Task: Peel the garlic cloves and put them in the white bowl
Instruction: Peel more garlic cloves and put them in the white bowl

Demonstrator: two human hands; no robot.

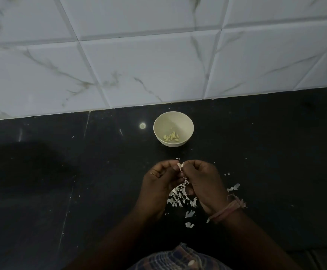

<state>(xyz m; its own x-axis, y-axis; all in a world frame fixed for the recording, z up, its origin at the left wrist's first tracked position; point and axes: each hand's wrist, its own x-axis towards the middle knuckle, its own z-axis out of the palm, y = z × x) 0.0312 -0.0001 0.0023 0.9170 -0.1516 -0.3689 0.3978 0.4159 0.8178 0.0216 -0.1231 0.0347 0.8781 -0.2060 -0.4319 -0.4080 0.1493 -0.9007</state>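
— Pinching a small pale garlic clove (179,165) between both sets of fingertips, are you?

— Yes. My left hand (161,179) has its fingers curled round the clove from one side, and my right hand (201,182) nips it from the other with thumb and forefinger. A bit of white papery skin sticks up between them. Both hands hang above the black polished stone counter (61,182), not resting on it.

— And the white bowl?

— That small round white bowl (173,129) stands on the counter beyond my hands, near the grey-veined white marble wall tiles (139,65). A little heap of peeled yellowish cloves (171,137) lies at its bottom.

— What's the mess under you?

— Torn white garlic skins (181,197), scattered on the counter below and between my wrists, with a few more flakes off to the right.

— Anything on your arm?

— A pinkish thread band (228,209) tied round my right wrist. My checked cloth (178,259) shows at the bottom edge, with one pale scrap lying on it; whether clove or skin, I can't tell.
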